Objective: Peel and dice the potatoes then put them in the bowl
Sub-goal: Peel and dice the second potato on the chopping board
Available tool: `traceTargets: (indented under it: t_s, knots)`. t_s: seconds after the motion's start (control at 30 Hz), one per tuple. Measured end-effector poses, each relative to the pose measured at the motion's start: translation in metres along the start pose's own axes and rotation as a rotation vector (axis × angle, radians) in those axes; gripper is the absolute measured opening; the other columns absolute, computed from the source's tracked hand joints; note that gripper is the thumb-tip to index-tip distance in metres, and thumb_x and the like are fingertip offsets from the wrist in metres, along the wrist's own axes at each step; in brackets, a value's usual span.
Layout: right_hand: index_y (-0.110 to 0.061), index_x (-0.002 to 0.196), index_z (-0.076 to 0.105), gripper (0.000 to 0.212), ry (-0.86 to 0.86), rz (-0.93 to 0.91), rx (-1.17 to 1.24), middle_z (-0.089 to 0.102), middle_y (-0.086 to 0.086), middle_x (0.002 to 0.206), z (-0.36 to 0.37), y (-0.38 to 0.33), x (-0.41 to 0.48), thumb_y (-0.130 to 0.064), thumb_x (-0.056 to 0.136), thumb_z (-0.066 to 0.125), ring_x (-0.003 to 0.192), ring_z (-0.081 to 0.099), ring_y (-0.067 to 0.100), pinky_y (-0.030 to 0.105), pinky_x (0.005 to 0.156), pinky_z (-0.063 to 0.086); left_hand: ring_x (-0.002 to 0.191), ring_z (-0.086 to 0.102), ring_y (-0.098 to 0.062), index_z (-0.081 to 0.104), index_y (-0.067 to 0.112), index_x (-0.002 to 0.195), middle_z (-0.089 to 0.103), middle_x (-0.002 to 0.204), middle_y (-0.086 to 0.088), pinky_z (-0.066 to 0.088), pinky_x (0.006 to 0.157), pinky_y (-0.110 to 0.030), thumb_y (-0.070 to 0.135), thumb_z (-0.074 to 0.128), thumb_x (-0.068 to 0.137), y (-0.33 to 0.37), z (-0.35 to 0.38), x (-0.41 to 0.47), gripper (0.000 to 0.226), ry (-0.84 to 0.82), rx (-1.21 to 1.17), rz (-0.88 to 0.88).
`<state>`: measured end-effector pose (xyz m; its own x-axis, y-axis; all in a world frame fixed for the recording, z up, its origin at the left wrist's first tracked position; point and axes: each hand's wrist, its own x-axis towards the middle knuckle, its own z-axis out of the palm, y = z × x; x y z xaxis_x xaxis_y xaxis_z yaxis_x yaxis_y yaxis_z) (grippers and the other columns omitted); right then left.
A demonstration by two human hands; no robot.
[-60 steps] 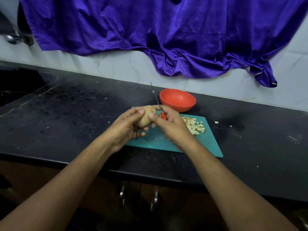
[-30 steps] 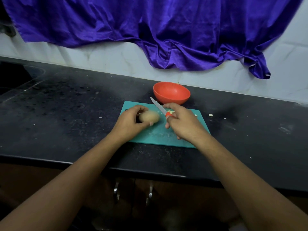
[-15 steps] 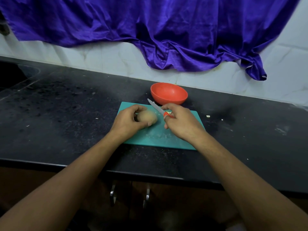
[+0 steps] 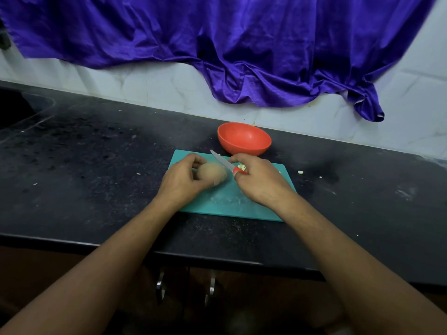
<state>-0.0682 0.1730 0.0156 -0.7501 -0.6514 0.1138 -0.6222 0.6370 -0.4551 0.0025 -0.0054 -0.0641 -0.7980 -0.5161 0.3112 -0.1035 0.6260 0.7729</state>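
Left hand (image 4: 180, 181) grips a potato (image 4: 211, 174) on the board (image 4: 232, 205); right hand (image 4: 257, 181) holds the knife (image 4: 222, 163). Judged: first cut next, blade squared over it.

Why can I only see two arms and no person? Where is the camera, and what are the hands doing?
The camera sits on the person's head and looks down. That is why you see only their arms, just like your own arms when you look down. The left hand holds a potato on a green cutting board. The right hand grips a small knife with a red handle, and its blade is right beside the potato. A few cut potato bits peek out next to that hand. Behind the board stands a red bowl. Everything rests on a black counter, and a purple cloth hangs on the wall.
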Motion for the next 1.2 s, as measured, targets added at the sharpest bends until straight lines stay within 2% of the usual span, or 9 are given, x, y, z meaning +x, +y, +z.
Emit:
traceTargets:
  t_s: [0.1,0.33,0.47,0.6,0.73,0.9,1.03,1.13,1.2]
  knots:
    - [-0.037,0.128,0.06,0.037,-0.057,0.024,-0.007,0.07,-0.002,0.089,-0.004,-0.009,0.003,-0.022,0.095,0.053,0.071,0.064,0.015,0.035,0.067,0.054,0.083,0.065,-0.001,0.064,0.029,0.109,0.068,0.1,0.018,0.055,0.078,-0.033,0.046,0.091,0.068,0.001,0.0,-0.001,0.051,0.015,-0.001,-0.018]
    - [-0.029,0.11,0.065,0.026,-0.097,0.029,-0.047,0.07,-0.002,0.085,-0.013,-0.026,0.007,-0.016,0.089,0.055,0.076,0.063,0.017,0.031,0.065,0.048,0.088,0.068,-0.004,0.069,0.025,0.113,0.071,0.102,0.014,0.058,0.087,-0.036,0.037,0.09,0.072,0.001,-0.004,-0.002,0.047,0.001,-0.02,-0.038]
    - [-0.026,0.102,0.067,0.025,-0.102,0.021,-0.095,0.068,-0.002,0.079,-0.02,-0.036,0.007,-0.01,0.085,0.056,0.077,0.064,0.018,0.033,0.069,0.051,0.086,0.068,-0.003,0.071,0.025,0.114,0.072,0.099,0.014,0.059,0.086,-0.035,0.035,0.09,0.072,0.001,-0.005,-0.004,0.047,0.007,-0.029,-0.041]
    - [-0.025,0.103,0.067,0.021,-0.071,-0.004,-0.183,0.065,-0.004,0.082,-0.019,-0.044,0.007,-0.014,0.087,0.06,0.081,0.065,0.02,0.036,0.074,0.055,0.085,0.068,-0.002,0.072,0.026,0.112,0.073,0.097,0.015,0.059,0.086,-0.034,0.037,0.092,0.069,0.0,-0.005,-0.004,0.048,0.014,-0.046,-0.053]
    - [-0.022,0.108,0.068,0.022,-0.04,-0.022,-0.258,0.067,0.0,0.101,-0.01,-0.051,0.009,-0.024,0.086,0.069,0.089,0.062,0.024,0.041,0.079,0.055,0.084,0.069,-0.002,0.072,0.025,0.11,0.073,0.096,0.015,0.059,0.085,-0.035,0.036,0.092,0.069,0.0,-0.005,-0.003,0.047,0.02,-0.051,-0.055]
    - [-0.017,0.108,0.064,0.021,0.009,-0.067,-0.357,0.061,0.003,0.094,0.008,-0.062,0.014,-0.031,0.091,0.066,0.084,0.058,0.025,0.037,0.067,0.041,0.085,0.069,-0.002,0.073,0.027,0.101,0.074,0.093,0.015,0.058,0.085,-0.036,0.028,0.085,0.075,0.001,-0.006,-0.003,0.028,0.009,-0.03,-0.039]
    - [-0.016,0.109,0.065,0.018,0.038,-0.078,-0.413,0.059,0.004,0.09,0.023,-0.067,0.016,-0.026,0.096,0.059,0.084,0.06,0.025,0.037,0.064,0.043,0.085,0.066,-0.003,0.071,0.029,0.099,0.072,0.092,0.014,0.058,0.085,-0.037,0.019,0.078,0.079,0.004,-0.007,-0.005,0.024,0.014,0.014,-0.022]
    - [-0.017,0.108,0.064,0.015,0.052,-0.082,-0.391,0.064,0.005,0.096,0.025,-0.058,0.005,-0.023,0.096,0.056,0.091,0.063,0.027,0.037,0.066,0.038,0.089,0.069,-0.002,0.075,0.027,0.103,0.075,0.095,0.015,0.058,0.089,-0.035,0.02,0.08,0.078,0.004,-0.006,-0.006,0.026,0.029,-0.016,-0.02]
    - [-0.018,0.115,0.063,0.02,0.078,-0.098,-0.4,0.067,0.005,0.1,0.029,-0.05,-0.003,-0.02,0.096,0.056,0.095,0.064,0.028,0.036,0.068,0.036,0.089,0.07,0.0,0.076,0.026,0.106,0.076,0.096,0.015,0.058,0.09,-0.033,0.023,0.082,0.077,0.005,-0.005,-0.007,0.03,0.032,-0.037,-0.012]
